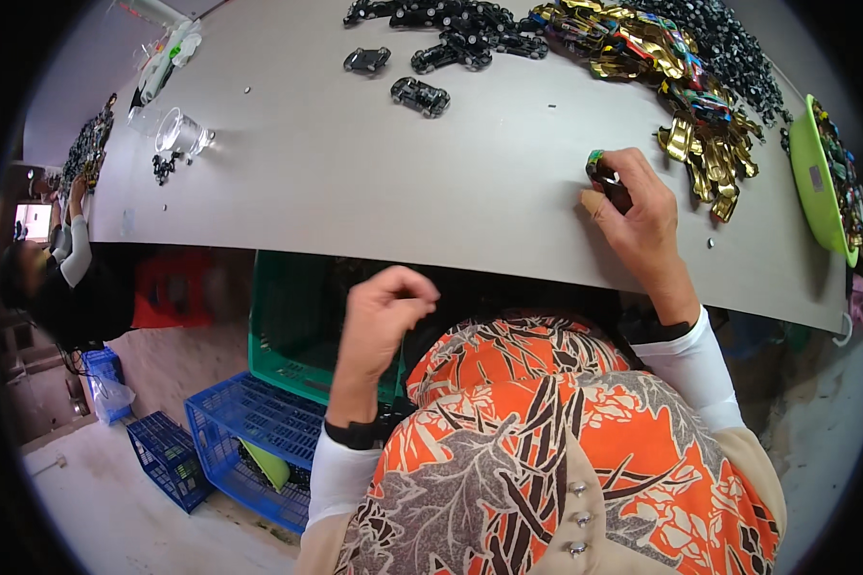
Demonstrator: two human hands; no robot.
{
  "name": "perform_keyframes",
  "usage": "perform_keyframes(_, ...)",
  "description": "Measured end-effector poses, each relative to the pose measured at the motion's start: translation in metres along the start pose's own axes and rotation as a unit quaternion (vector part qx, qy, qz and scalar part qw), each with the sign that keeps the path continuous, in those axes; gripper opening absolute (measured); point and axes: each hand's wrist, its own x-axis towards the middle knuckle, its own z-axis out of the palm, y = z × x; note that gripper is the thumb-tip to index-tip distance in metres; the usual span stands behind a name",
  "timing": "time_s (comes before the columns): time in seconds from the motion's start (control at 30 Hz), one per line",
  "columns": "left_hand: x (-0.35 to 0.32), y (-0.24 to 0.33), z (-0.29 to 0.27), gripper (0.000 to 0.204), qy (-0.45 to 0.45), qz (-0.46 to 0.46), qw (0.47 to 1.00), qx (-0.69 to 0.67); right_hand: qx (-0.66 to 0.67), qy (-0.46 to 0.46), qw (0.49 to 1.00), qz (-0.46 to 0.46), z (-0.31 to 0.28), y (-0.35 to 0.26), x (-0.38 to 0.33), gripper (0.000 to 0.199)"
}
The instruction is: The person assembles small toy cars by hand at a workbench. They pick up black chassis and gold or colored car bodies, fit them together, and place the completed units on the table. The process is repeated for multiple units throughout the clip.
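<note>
Above the right part of the grey table, my right hand (640,206) is closed around a small toy car (599,167), dark with a green end. My fingers cover much of it. My left hand (385,309) is raised in front of the table edge, above a green crate (283,376). Its fingers are curled with the thumb against them, and anything inside is hidden. Gold toy car bodies (714,165) lie in a pile to the right of my right hand. Black toy car bases (420,97) are spread along the far side, a few of them apart from the heap.
A clear plastic cup (183,132) lies tipped at the left, small black parts (166,168) beside it. A lime-green basin (820,182) of colourful pieces stands at the right edge. Blue crates (249,436) rest on the floor. Another person (67,273) works at the far left.
</note>
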Motion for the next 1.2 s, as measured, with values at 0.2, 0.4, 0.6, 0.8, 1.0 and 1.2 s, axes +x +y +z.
perform_keyframes(0.2, 0.023, -0.032, 0.025, 0.031, -0.146, -0.103, 0.901, 0.396, -0.099, -0.015, 0.994, -0.031, -0.003, -0.001, -0.001, 0.030)
perform_keyframes(0.4, 0.022, -0.041, 0.028, 0.031, -0.153, -0.078, 0.944, 0.283, -0.093, -0.021, 0.995, -0.014, -0.014, 0.002, 0.003, 0.033)
perform_keyframes(0.6, 0.022, -0.053, 0.048, 0.033, -0.143, 0.010, 0.932, 0.334, -0.106, -0.021, 0.994, -0.026, -0.015, 0.006, 0.003, 0.033)
perform_keyframes(0.8, 0.011, -0.034, 0.064, 0.030, -0.131, 0.168, 0.900, 0.379, -0.058, 0.007, 0.998, 0.003, -0.022, 0.007, 0.005, 0.042)
perform_keyframes(1.0, 0.059, -0.066, 0.072, 0.056, -0.282, 0.221, 0.794, 0.491, 0.016, 0.108, 0.993, -0.053, -0.022, -0.002, 0.003, 0.031)
perform_keyframes(1.2, 0.093, -0.089, 0.094, 0.045, -0.198, 0.347, 0.764, 0.507, 0.021, 0.127, 0.991, -0.042, -0.047, -0.008, -0.018, 0.026)
